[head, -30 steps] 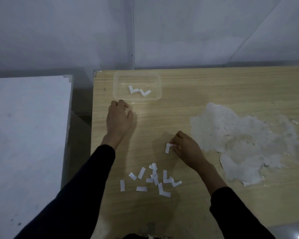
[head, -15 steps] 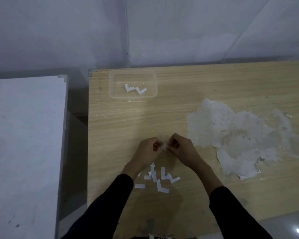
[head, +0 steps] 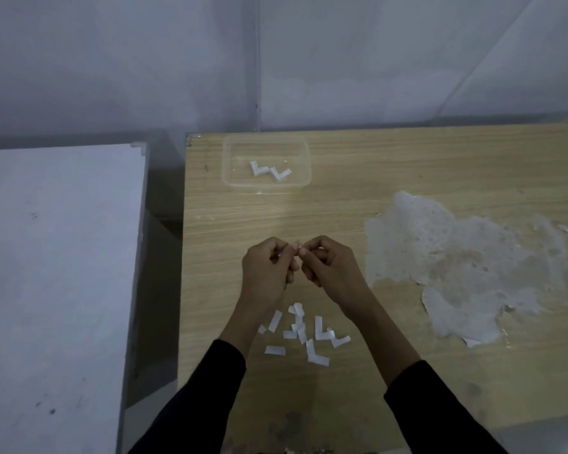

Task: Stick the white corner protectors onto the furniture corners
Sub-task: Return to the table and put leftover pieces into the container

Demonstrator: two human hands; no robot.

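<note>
Container: clear plastic tub at the far left corner of the table, holding two white corner protectors side by side.
Hands: your left hand and right hand meet fingertip to fingertip, both pinching one small white piece, mostly hidden.
Loose pieces: roughly a dozen white strips and L-shapes scattered between your wrists; exact count unclear.

Left hand moved from beside the clear tray to meet right hand; both now pinch the white corner protector mid-worktop.
</note>
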